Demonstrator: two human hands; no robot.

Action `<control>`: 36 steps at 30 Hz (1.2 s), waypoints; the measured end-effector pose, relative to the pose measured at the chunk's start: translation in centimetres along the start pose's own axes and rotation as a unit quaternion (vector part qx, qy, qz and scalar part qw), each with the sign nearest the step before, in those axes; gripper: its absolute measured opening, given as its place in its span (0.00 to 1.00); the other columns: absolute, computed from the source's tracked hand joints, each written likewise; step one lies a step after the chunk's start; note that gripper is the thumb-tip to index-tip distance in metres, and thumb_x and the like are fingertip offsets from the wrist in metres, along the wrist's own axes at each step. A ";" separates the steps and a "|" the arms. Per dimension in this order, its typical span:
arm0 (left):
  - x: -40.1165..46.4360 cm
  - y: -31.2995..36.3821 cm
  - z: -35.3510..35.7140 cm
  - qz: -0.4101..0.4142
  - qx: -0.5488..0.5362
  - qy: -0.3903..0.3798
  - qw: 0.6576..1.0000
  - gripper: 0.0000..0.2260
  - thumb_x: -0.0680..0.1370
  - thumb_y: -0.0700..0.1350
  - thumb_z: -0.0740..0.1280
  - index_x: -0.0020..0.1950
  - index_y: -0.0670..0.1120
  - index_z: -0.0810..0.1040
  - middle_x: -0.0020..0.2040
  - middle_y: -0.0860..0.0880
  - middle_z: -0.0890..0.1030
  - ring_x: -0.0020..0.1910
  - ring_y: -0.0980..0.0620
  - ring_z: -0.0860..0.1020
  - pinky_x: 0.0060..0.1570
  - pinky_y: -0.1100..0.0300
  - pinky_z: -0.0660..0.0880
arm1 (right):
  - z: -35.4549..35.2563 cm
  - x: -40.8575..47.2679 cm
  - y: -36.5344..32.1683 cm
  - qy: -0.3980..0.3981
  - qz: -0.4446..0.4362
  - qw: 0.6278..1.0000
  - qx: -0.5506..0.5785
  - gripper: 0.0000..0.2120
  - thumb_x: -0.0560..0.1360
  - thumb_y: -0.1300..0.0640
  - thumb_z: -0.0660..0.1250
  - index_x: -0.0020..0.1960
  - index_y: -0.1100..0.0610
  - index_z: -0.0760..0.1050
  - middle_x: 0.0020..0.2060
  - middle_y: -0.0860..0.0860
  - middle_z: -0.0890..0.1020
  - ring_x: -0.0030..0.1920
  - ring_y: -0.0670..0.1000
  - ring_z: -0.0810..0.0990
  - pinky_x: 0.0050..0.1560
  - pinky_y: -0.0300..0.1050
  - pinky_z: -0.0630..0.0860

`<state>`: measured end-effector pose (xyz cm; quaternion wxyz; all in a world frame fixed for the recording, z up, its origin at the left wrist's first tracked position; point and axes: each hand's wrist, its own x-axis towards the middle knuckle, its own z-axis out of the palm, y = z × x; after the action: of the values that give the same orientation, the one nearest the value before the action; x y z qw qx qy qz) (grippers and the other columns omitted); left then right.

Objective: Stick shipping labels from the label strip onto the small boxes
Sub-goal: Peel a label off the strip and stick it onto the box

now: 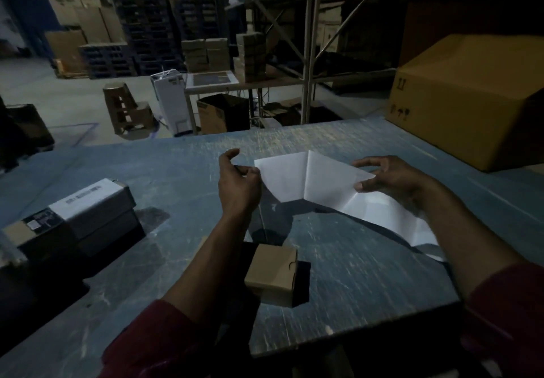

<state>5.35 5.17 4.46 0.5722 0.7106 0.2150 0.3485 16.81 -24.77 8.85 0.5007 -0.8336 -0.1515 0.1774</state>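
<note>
A white folded label strip [312, 181] hangs in the air above the blue-grey table [353, 274], its tail trailing down to the right. My left hand [237, 183] pinches the strip's left corner. My right hand [385, 177] pinches the strip further right, thumb under and fingers over it. A small brown cardboard box [272, 274] stands closed on the table below my left forearm, apart from both hands.
A stack of dark boxes with white labels [85, 215] lies at the table's left. A large brown carton [468, 100] sits at the far right corner. Beyond the table's far edge are shelving, pallets and stacked cartons on the floor.
</note>
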 end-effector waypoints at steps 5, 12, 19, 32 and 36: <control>0.5 1.6 -1.6 -0.020 0.080 0.075 0.994 0.24 0.79 0.39 0.65 0.75 0.50 0.67 0.45 0.50 0.81 0.49 0.43 0.81 0.49 0.50 0.76 | -1.1 -0.3 0.8 -0.015 0.038 0.998 -0.055 0.16 0.73 0.66 0.78 0.57 0.55 0.79 0.51 0.50 0.85 0.44 0.44 0.83 0.40 0.30 0.79; 3.2 3.5 -5.8 -0.050 0.125 0.107 0.985 0.23 0.81 0.41 0.65 0.76 0.50 0.65 0.52 0.41 0.84 0.55 0.37 0.81 0.54 0.46 0.77 | 0.6 1.2 1.0 0.020 0.054 0.984 -0.166 0.24 0.68 0.63 0.82 0.63 0.57 0.83 0.61 0.58 0.82 0.58 0.60 0.82 0.65 0.52 0.78; 0.3 5.4 -5.3 0.118 0.086 0.032 0.989 0.24 0.81 0.40 0.69 0.75 0.51 0.67 0.48 0.50 0.82 0.45 0.44 0.83 0.47 0.44 0.82 | 3.3 1.3 -2.7 0.114 -0.068 0.950 -0.283 0.32 0.67 0.43 0.81 0.68 0.47 0.78 0.65 0.52 0.82 0.66 0.58 0.78 0.67 0.52 0.75; -3.0 11.7 -11.6 0.305 0.020 -0.257 0.917 0.35 0.80 0.33 0.71 0.83 0.46 0.61 0.48 0.47 0.83 0.51 0.47 0.83 0.47 0.59 0.80 | 7.6 -10.5 -9.7 -0.038 -0.292 0.955 -0.028 0.29 0.70 0.41 0.78 0.70 0.39 0.76 0.62 0.38 0.83 0.66 0.39 0.78 0.70 0.56 0.70; -3.1 11.2 -12.4 0.307 0.021 -0.235 0.922 0.34 0.79 0.33 0.72 0.82 0.45 0.64 0.50 0.48 0.84 0.49 0.54 0.83 0.49 0.64 0.79 | 9.3 -11.7 -9.7 -0.016 -0.287 0.958 0.016 0.22 0.67 0.48 0.81 0.60 0.46 0.84 0.52 0.44 0.87 0.54 0.41 0.84 0.56 0.47 0.78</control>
<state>-7.02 8.37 15.79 0.4561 0.8152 -0.1464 0.3254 1.55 -18.19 15.09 0.5417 -0.7436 -0.3898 0.0418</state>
